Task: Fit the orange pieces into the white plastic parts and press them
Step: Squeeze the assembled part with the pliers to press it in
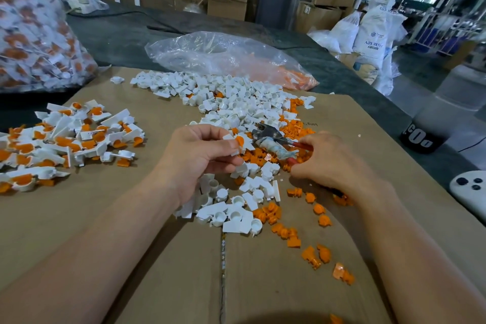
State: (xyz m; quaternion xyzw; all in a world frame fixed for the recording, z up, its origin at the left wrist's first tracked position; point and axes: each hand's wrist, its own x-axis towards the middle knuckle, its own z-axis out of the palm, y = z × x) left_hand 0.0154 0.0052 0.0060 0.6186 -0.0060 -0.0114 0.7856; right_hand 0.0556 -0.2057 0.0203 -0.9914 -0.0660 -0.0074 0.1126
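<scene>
Orange piece: seated in white part, pinched by left hand
Pliers: right hand curled round handles, nose aimed left, just beside it

Down on the flat brown cardboard sheet, the heap of fitted white-and-orange plastic pieces sits left. The big pile of loose white plastic parts runs from the middle toward the back. Small loose orange plastic pieces lie right of it, trailing to the near right. Behind the pile, a crumpled clear plastic bag lies on the dark grey table top, and a bulging clear sack of fitted pieces stands far left. At centre, the left hand pinches a white plastic part with an orange insert. Just right of it are the red-handled metal pliers, gripped by the right hand. A white plastic controller lies off the sheet, right.
</scene>
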